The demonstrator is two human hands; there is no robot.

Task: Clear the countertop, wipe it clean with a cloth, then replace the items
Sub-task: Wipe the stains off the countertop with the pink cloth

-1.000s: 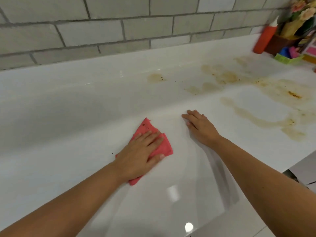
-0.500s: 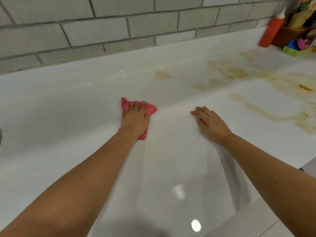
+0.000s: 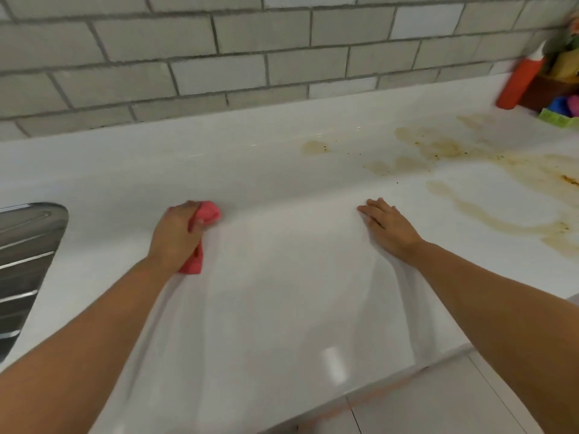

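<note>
On my feed the left hand (image 3: 175,233) lies on the white countertop (image 3: 282,308), its fingers (image 3: 183,209) curled down over a bunched pink cloth (image 3: 209,213) and gripping it against the surface; part of the cloth bulges out just right of those fingertips, and another end pokes out by the wrist, behind the palm; I cannot tell how much of it is folded under the hand. The right hand (image 3: 390,228) rests palm down, well apart from the cloth; its fingers (image 3: 374,208) are straight and slightly spread, flat on the countertop, holding nothing. Brown stains (image 3: 488,214) lie to the right of the right fingers and beyond them, some dotted with dark specks; the nearest smear is near that hand but apart from it. A steel sink (image 3: 28,255) sits well to the left of the left fingers; far beyond the right fingers, against the tiled wall (image 3: 219,67), a red bottle (image 3: 520,79) stands beside a green tray (image 3: 560,115) of blurred coloured things.
</note>
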